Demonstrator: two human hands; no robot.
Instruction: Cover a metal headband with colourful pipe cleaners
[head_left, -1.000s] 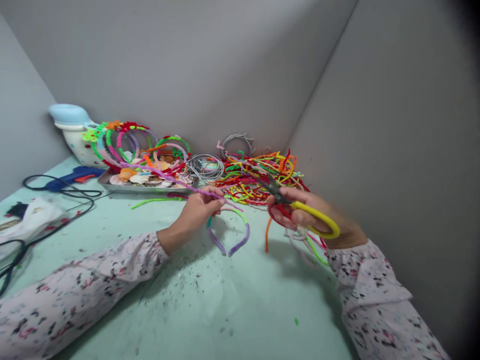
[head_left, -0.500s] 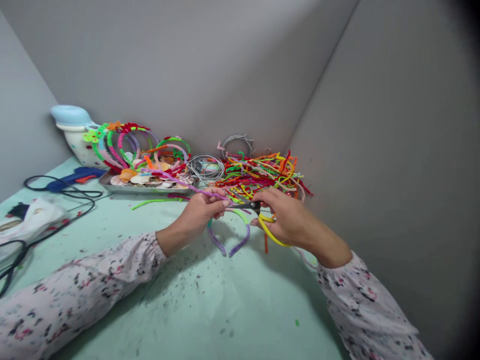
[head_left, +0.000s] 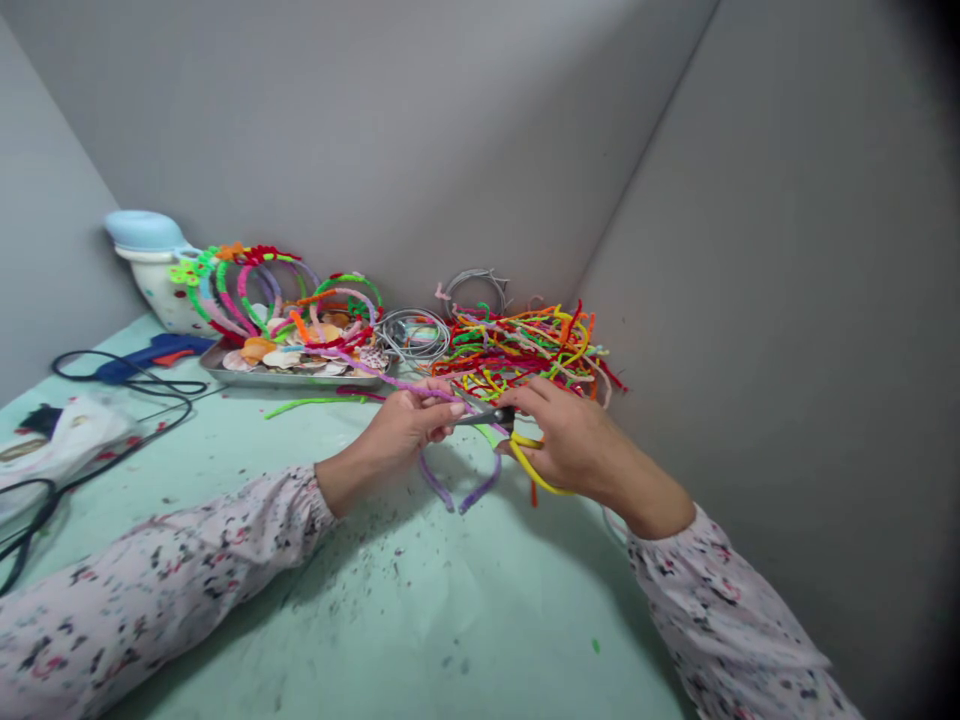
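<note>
Purple pipe clnr (head_left: 384,377) pinched btwn L hand (head_left: 396,432) thumb & fingers.

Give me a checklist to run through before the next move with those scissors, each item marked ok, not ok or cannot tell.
1. Left hand pinching the purple pipe cleaner: ok.
2. Right hand holding the scissors at the handles: ok.
3. Scissor blades parted near the purple pipe cleaner's right-hand end: ok.
4. Left fingertips well away from the blades: not ok; the blade ends show right beside them.
5. Headband clear of the blades: cannot tell; its top is partly hidden behind the hands and scissors.
6. Black cord away from both hands: ok; it lies at the left of the table.
</note>
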